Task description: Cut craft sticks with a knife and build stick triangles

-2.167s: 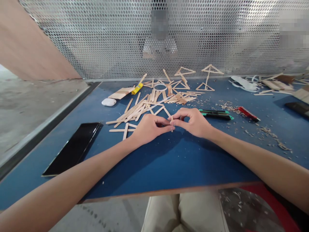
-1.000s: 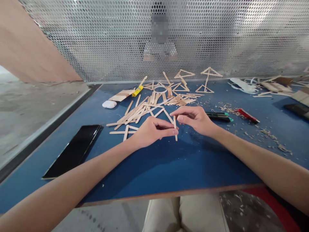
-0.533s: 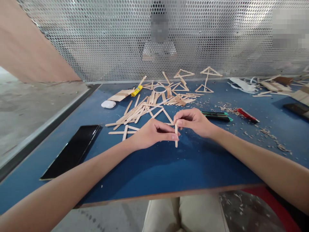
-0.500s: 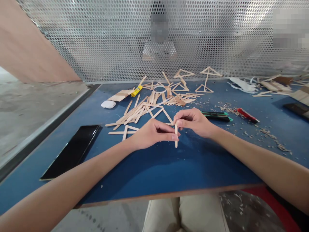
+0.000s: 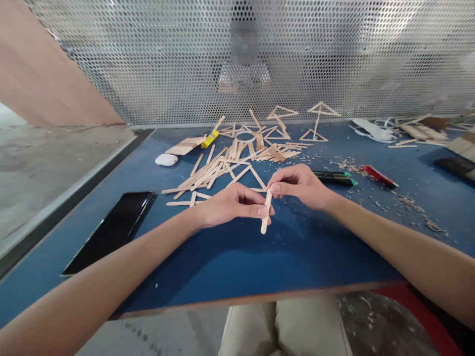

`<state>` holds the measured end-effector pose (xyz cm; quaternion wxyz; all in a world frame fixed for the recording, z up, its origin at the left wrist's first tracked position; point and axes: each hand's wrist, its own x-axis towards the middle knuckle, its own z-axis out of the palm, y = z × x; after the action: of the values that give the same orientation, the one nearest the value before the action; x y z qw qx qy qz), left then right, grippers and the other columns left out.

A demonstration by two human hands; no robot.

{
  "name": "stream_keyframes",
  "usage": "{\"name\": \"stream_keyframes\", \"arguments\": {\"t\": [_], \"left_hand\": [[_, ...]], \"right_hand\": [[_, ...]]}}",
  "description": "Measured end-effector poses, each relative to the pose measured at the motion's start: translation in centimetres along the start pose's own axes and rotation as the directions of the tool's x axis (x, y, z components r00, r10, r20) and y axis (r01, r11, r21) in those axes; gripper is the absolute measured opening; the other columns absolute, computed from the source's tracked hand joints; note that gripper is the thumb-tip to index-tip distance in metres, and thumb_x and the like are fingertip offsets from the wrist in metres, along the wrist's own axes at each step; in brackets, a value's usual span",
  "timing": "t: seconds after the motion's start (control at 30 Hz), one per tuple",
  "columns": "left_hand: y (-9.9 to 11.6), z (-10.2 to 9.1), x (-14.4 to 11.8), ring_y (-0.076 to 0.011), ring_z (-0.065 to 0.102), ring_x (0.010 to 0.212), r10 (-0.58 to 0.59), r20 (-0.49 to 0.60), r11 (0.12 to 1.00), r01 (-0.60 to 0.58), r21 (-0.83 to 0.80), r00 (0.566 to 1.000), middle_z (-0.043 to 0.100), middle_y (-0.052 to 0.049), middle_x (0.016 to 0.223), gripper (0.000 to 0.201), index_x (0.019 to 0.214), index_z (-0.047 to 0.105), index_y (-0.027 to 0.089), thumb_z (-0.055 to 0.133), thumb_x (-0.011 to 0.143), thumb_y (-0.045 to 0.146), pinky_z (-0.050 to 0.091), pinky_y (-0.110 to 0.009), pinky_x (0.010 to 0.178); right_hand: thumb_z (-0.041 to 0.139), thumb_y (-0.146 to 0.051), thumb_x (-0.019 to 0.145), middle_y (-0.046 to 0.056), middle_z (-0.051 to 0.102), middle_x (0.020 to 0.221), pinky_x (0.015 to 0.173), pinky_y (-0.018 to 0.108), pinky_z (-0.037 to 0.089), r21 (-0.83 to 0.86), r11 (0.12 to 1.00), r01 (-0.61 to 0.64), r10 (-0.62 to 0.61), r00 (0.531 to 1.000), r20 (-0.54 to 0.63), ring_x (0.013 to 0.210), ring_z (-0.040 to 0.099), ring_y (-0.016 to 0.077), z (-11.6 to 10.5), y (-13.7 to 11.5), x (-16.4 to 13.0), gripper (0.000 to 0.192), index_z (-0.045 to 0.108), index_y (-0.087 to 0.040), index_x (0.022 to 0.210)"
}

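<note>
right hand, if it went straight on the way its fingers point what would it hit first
First the wooden stick, whose far end the right hand pinches; just past it, probably the left hand, though depth is hard to judge.

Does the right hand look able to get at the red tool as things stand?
Probably yes: the red tool lies uncovered on the blue table, with nothing tall between, though the right hand would likely have to release the wooden stick first.

Pale beige trousers (image 5: pixel 311 324) are worn, with forearms (image 5: pixel 122 269) and hands (image 5: pixel 228 205) bare.
</note>
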<state>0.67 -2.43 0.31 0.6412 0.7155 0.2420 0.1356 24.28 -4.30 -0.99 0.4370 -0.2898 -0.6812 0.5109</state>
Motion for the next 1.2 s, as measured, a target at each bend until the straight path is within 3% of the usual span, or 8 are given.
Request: {"name": "stream_keyframes", "arguments": {"t": [0.13, 0.27, 0.37, 0.47, 0.7, 0.87, 1.03, 1.2], "left_hand": [[0.0, 0.1, 0.1, -0.015, 0.069, 0.076, 0.012, -0.025, 1.0, -0.012, 0.003, 1.0, 0.079, -0.008, 0.087, 0.026, 0.098, 0.081, 0.018, 0.077, 0.085, 0.041, 0.053, -0.027, 0.072], [0.3, 0.6, 0.0, -0.0116, 0.061, 0.069, 0.078, -0.12, 0.983, -0.056, 0.174, 0.99, 0.079, -0.01, 0.094, 0.034, 0.107, 0.077, 0.015, 0.063, 0.096, 0.044, 0.046, -0.023, 0.06], [0.3, 1.1, 0.1, -0.0102, 0.057, 0.064, 0.181, -0.187, 0.915, -0.096, 0.393, 0.965, 0.078, -0.007, 0.095, 0.038, 0.118, 0.069, 0.015, 0.053, 0.101, 0.044, 0.046, -0.023, 0.06], [0.1, 1.5, 0.1, -0.0099, 0.06, 0.066, 0.283, -0.22, 0.806, -0.107, 0.583, 0.934, 0.076, -0.005, 0.092, 0.032, 0.114, 0.063, 0.015, 0.044, 0.105, 0.039, 0.048, -0.024, 0.065], [0.1, 1.9, -0.4, -0.014, 0.059, 0.064, 0.443, -0.235, 0.518, -0.034, 0.854, 0.865, 0.065, -0.001, 0.078, 0.025, 0.11, 0.053, 0.018, 0.032, 0.108, 0.03, 0.041, -0.026, 0.061], [-0.1, 1.8, -0.4, -0.0165, 0.064, 0.069, 0.473, -0.212, 0.41, -0.001, 0.912, 0.855, 0.068, -0.005, 0.087, 0.023, 0.108, 0.051, 0.018, 0.03, 0.108, 0.029, 0.042, -0.026, 0.061], [0.0, 1.1, -0.3, -0.0145, 0.06, 0.061, 0.509, -0.14, 0.217, 0.031, 0.976, 0.85, 0.067, -0.007, 0.088, 0.025, 0.103, 0.051, 0.018, 0.028, 0.108, 0.027, 0.039, -0.025, 0.056], [-0.1, 0.6, -0.1, -0.0129, 0.06, 0.063, 0.522, -0.108, 0.168, 0.022, 0.986, 0.846, 0.066, -0.006, 0.095, 0.019, 0.105, 0.051, 0.018, 0.032, 0.105, 0.019, 0.041, -0.025, 0.058]], "right_hand": [[0.08, -0.035, 0.083, -0.001, 0.069, 0.07, 0.059, 0.024, 0.047, -0.014, 1.0, -0.018, 0.018, 1.0, -0.02, 0.064, 0.059, 0.0105, -0.2, 0.2, 0.1, 0.016, 0.078, -0.019, 0.085], [0.077, -0.036, 0.085, -0.001, 0.068, 0.07, 0.058, 0.026, 0.047, -0.072, 0.997, -0.002, -0.006, 0.995, -0.099, 0.062, 0.057, 0.0106, -0.2, 0.2, 0.2, 0.018, 0.077, -0.018, 0.085], [0.074, -0.033, 0.088, 0.0, 0.069, 0.072, 0.057, 0.028, 0.045, -0.274, 0.957, 0.099, -0.168, 0.956, -0.242, 0.061, 0.055, 0.0112, 0.0, -0.3, 0.1, 0.014, 0.077, -0.02, 0.084], [0.072, -0.028, 0.089, 0.0, 0.073, 0.078, 0.064, 0.031, 0.047, -0.497, 0.851, 0.17, -0.35, 0.89, -0.293, 0.069, 0.06, 0.014, 0.3, -0.9, -0.2, 0.01, 0.076, -0.022, 0.082], [0.07, -0.031, 0.091, 0.001, 0.075, 0.082, 0.071, 0.034, 0.052, -0.55, 0.806, 0.216, -0.392, 0.892, -0.224, 0.076, 0.068, 0.0171, 1.2, -0.7, -0.5, 0.011, 0.073, -0.024, 0.083], [0.07, -0.026, 0.092, 0.001, 0.074, 0.081, 0.07, 0.033, 0.052, -0.584, 0.748, 0.315, -0.495, 0.851, -0.175, 0.074, 0.067, 0.0166, 1.6, -0.5, -0.6, 0.006, 0.072, -0.024, 0.086], [0.07, -0.029, 0.092, 0.002, 0.074, 0.083, 0.076, 0.036, 0.054, -0.688, 0.645, 0.332, -0.539, 0.836, -0.102, 0.08, 0.067, 0.0187, 0.9, -0.4, -0.5, 0.004, 0.073, -0.026, 0.092], [0.076, -0.031, 0.088, 0.001, 0.074, 0.088, 0.077, 0.036, 0.055, -0.722, 0.593, 0.358, -0.553, 0.832, -0.041, 0.077, 0.065, 0.0176, 0.3, -0.1, -0.3, 0.015, 0.072, -0.028, 0.102]]}}
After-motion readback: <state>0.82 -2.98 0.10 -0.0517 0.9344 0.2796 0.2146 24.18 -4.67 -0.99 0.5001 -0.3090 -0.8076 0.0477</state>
